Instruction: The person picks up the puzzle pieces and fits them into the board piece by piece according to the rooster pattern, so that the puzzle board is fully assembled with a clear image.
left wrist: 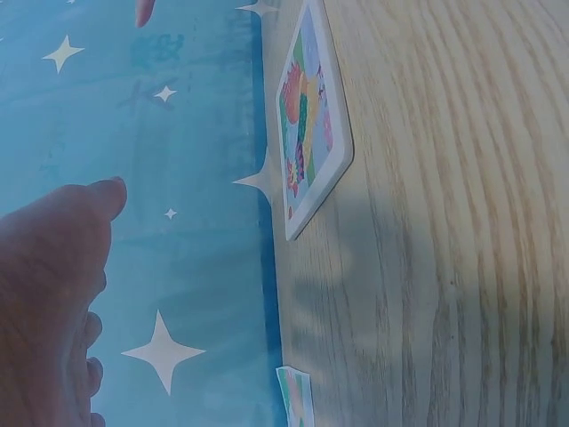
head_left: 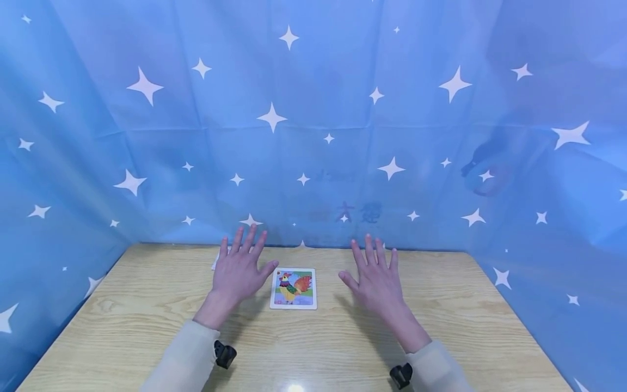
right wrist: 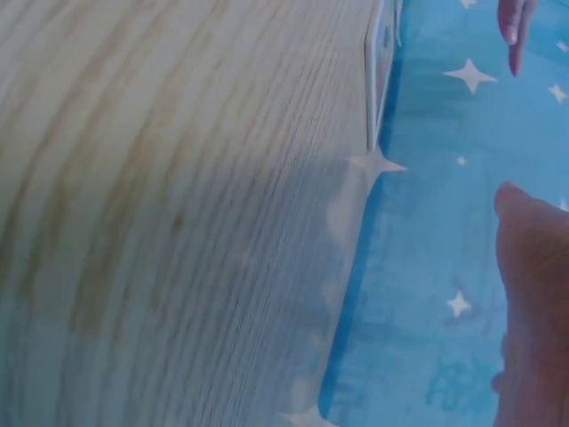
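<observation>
Head view shows a seemingly thick, white-bordered rooster card (head_left: pixel 293 288), brightly coloured.

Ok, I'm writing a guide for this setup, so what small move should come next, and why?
Probably lower the left hand to the rooster card's left edge. In the head view its thumb appears nearer that card than the right hand's thumb; both hands are open and hold nothing, and the card lies flat on the table.

The head view was bright, glare (head_left: pixel 295 388) whitening the worktop (head_left: pixel 470 321) at six o'clock, soft shadows at five and seven; the wrist views were dimmer, the right blurrier.
</observation>
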A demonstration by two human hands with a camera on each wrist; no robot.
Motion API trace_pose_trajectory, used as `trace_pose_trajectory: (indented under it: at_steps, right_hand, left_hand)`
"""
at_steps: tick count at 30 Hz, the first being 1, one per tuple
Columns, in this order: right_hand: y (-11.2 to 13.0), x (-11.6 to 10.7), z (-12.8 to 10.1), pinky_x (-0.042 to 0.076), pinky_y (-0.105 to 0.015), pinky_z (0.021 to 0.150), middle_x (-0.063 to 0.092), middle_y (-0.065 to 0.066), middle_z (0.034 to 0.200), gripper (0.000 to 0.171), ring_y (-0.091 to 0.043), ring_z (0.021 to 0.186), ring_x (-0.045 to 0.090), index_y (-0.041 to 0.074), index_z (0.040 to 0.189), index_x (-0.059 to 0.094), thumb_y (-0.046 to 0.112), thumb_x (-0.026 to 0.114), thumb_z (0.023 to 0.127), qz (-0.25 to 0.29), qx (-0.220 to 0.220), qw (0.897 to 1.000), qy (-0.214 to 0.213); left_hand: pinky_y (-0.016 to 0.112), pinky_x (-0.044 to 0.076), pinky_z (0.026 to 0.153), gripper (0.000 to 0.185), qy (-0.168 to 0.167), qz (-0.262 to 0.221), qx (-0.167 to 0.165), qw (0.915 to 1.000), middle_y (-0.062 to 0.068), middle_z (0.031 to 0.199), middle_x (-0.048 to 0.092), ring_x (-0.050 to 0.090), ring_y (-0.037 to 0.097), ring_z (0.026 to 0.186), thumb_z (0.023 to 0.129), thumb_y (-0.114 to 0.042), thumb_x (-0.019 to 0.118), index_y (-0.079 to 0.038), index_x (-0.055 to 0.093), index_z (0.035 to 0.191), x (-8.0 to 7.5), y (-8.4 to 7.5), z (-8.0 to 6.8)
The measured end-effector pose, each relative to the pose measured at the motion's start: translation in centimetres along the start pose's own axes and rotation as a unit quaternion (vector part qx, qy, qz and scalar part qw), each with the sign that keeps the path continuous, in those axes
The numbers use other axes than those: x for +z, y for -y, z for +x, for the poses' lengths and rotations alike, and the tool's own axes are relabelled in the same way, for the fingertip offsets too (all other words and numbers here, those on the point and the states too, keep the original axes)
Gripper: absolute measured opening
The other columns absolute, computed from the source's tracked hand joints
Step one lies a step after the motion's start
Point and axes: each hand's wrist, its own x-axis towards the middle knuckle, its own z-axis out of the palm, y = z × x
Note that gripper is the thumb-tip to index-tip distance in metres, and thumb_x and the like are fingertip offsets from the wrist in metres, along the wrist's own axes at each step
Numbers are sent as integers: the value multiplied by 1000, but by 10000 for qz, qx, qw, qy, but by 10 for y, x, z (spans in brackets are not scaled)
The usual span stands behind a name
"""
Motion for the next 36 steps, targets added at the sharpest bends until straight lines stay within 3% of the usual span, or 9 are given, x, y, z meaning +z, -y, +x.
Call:
trace_pose_trajectory:
  at_steps: [8,19,20,22,24,26,29,32,36]
  right_hand:
    - [-3,1,0,2,-71,117,12,-24,168,81,-44,155,5,11,164,25,63,42,104,12,-105,9997,-225]
    - [-2,-2,1,6,-72,116,14,-25,167,86,-45,154,9,9,164,23,57,56,101,287,-288,9992,-62]
    - [0,-3,2,8,-71,117,15,-24,167,88,-45,153,11,8,164,23,55,60,100,521,-420,9977,101]
    - [-15,-12,-23,12,-69,118,18,-23,167,93,-45,153,16,8,164,24,50,70,95,853,-185,9950,481]
    - [-25,-17,-47,18,-68,117,22,-22,166,101,-45,151,21,9,163,26,48,80,87,1186,43,9889,890]
    - [-32,-20,-72,18,-65,118,24,-19,167,107,-42,152,21,12,163,28,45,87,80,1426,449,9794,1356]
    - [-37,-24,-106,25,-61,118,34,-15,163,112,-37,149,30,16,163,31,46,92,74,1313,1202,9689,1721]
    - [-28,-28,-126,39,-46,112,48,-9,150,113,-27,136,44,16,161,36,48,95,69,987,1790,9607,1879]
    - [3,-23,-116,44,-30,97,52,0,134,116,-15,119,47,19,155,44,59,96,59,250,2168,9567,1925]
  left_hand:
    - [64,7,120,77,81,-58,-8,10000,12,169,18,13,38,155,102,-61,48,-17,31,163,-2,1,1]
    - [63,6,121,77,57,-32,93,9999,12,169,17,10,39,155,103,-62,47,-17,30,163,-3,-6,1]
    - [63,6,121,76,79,-17,129,9999,12,169,18,10,40,155,103,-61,47,-17,31,163,-3,-9,0]
    - [64,9,120,73,305,-171,832,9959,12,168,24,15,41,154,104,-59,47,-16,35,162,7,-44,12]
    - [66,21,117,70,590,-358,1577,9851,14,161,38,31,44,148,103,-57,51,-13,43,157,18,-83,13]
    - [64,40,107,63,965,-663,2269,9668,16,144,59,54,43,131,102,-52,58,-10,55,148,27,-122,4]
    - [52,57,72,46,1465,-1379,3070,9302,12,99,73,69,32,85,97,-42,69,-6,69,126,36,-162,-13]
    - [45,53,54,34,1881,-1998,3431,8983,8,80,67,63,27,68,93,-32,74,-6,70,114,40,-173,-20]
    - [56,55,65,47,2313,-2440,3717,8653,19,95,69,66,41,85,94,-32,72,5,63,121,47,-154,-3]
